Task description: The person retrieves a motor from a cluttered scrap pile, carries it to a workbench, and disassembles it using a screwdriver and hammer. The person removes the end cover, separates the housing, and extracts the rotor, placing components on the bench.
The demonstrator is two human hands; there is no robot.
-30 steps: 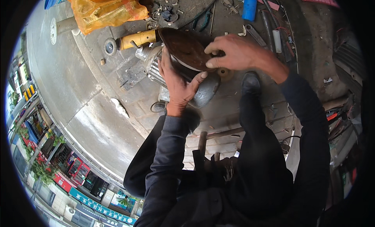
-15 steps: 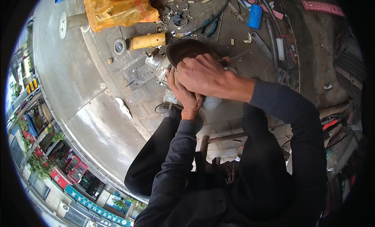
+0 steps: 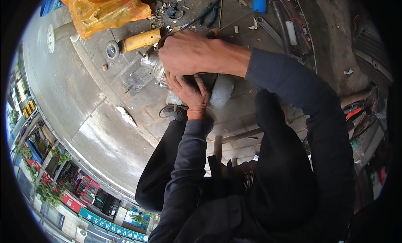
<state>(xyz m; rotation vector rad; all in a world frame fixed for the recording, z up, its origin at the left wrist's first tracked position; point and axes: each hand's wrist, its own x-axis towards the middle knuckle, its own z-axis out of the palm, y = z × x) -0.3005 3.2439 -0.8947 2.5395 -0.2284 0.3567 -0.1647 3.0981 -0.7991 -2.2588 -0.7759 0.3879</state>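
Observation:
A silvery metal machine with a rounded housing stands on the ground between my feet. My right hand is closed in a fist above it, knuckles up; its fingertips and whatever they hold are hidden. Beneath it my left hand lies against the machine, open, fingers stretched and thumb apart, with the fingertips covered by the right hand. The dark round bowl is almost wholly behind the right hand. Beyond the right wrist shows a brownish handle with a thin metal rod.
Beyond the machine lie a yellow angle grinder with a round disc, an orange mesh bag, a blue cylinder and a wrench. Scraps and cables litter the ground. A white scrap lies on the left pavement.
The view has shifted. My right hand has moved away from me and left, now covering most of the bowl. The left hand stays at the machine, and the brownish handle sits further away.

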